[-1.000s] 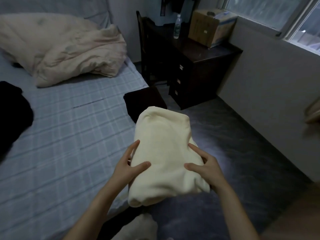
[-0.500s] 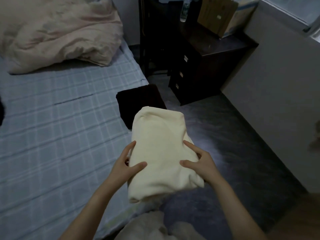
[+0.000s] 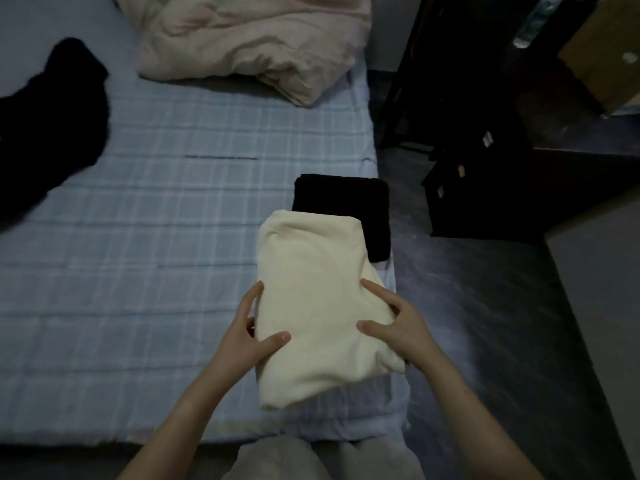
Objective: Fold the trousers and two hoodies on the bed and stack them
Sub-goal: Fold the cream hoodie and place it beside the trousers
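Note:
A folded cream hoodie (image 3: 318,299) is held between both hands over the bed's near right corner. My left hand (image 3: 247,336) grips its left edge, thumb on top and fingers underneath. My right hand (image 3: 398,323) grips its right edge, with the thumb and a finger lying on top. The hoodie's far end overlaps a folded black garment (image 3: 346,199) lying at the bed's right edge. An unfolded black garment (image 3: 48,123) lies crumpled at the far left of the bed.
The bed (image 3: 156,271) has a pale blue checked sheet. A bunched beige duvet (image 3: 249,43) lies at its far end. A dark wooden desk with drawers (image 3: 485,161) stands right of the bed, with a cardboard box (image 3: 602,60) on top. Dark floor lies to the right.
The view has tilted down and swung left, bringing the crumpled black garment into sight. Both hands keep the same hold on the cream hoodie, which now sits lower over the bed corner and the black stack.

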